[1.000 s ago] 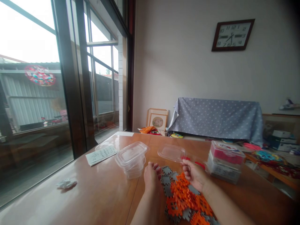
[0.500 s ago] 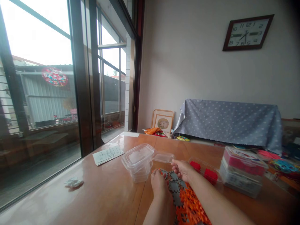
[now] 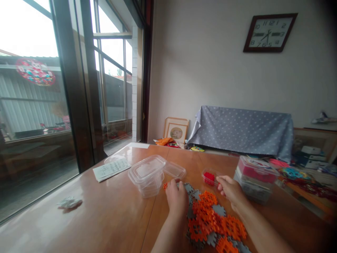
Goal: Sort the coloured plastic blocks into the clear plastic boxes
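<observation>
My left hand [image 3: 177, 196] is closed at the far left edge of a pile of orange pieces [image 3: 207, 214] and grey pieces [image 3: 219, 210]; a small orange piece [image 3: 165, 186] shows at its fingertips. To the right, my right hand [image 3: 230, 188] has its fingers pinched at the near edge of a clear tray [image 3: 204, 171] with red blocks [image 3: 209, 178] in it. Whether the fingers grip the tray or something small is hard to make out. The loose gear-edged pieces lie between my forearms.
Stacked clear containers [image 3: 149, 175] and a clear lid [image 3: 175, 170] stand left of the pile. Farther left are papers [image 3: 112, 168] and a crumpled packet [image 3: 69, 202]. Filled boxes [image 3: 254, 179] stand at the right, with a cloth-covered object [image 3: 242, 130] beyond the table.
My right hand has moved right, away from my left hand, to the tray with red blocks. More of the orange and grey pile shows. The view has shifted to the right.
</observation>
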Motion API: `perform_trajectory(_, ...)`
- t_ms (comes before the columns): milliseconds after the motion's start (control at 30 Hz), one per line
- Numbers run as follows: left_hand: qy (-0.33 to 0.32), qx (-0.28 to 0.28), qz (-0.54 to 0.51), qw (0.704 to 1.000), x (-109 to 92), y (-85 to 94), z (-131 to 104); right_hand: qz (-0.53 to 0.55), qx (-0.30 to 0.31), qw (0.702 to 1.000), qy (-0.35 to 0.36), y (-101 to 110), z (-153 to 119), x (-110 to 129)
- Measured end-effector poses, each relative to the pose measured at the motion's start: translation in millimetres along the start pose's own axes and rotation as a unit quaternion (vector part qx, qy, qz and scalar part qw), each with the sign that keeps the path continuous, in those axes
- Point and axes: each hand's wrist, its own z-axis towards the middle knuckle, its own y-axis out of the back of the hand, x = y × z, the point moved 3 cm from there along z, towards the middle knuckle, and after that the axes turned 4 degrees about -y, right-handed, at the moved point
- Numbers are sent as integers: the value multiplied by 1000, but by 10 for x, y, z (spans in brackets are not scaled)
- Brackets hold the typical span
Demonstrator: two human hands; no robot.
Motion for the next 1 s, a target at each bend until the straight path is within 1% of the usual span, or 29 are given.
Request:
perform_trajectory(67, -34, 1, 97, 995, -40, 17, -34, 8, -62, 998, -23, 252, 18, -191)
perform_trajectory(133, -56, 5, 155, 986, -46, 8, -68, 22, -94, 995, -41, 420, 39, -380)
perform_trajectory(200, -67, 13, 176, 982, -15, -17, -87, 28, -115, 991, -62, 515, 57, -531)
perform_trajectory(300, -71, 30, 154, 985, 68, -56, -84, 22, -120, 989, -83, 547, 82, -643)
perform_trajectory(400, -61, 60, 139, 987, 123, -79, -79, 33, -115, 990, -80, 531, 109, -655)
perform_trajectory(500, -62, 91, 133, 985, 95, -95, -114, 57, -110, 990, -74, 531, 146, -657)
perform_trajectory(700, -129, 140, 151, 970, -38, -148, -220, 69, -97, 988, -98, 595, 169, -708)
perform_trajectory(767, -133, 146, 159, 967, -47, -157, -230, 53, -74, 989, -117, 612, 138, -702)
perform_trajectory(900, -130, 148, 166, 966, -48, -151, -224, 26, 4, 986, -166, 616, 58, -659)
perform_trajectory(1000, -119, 142, 139, 973, -61, -138, -209, 36, 44, 983, -175, 618, 3, -595)
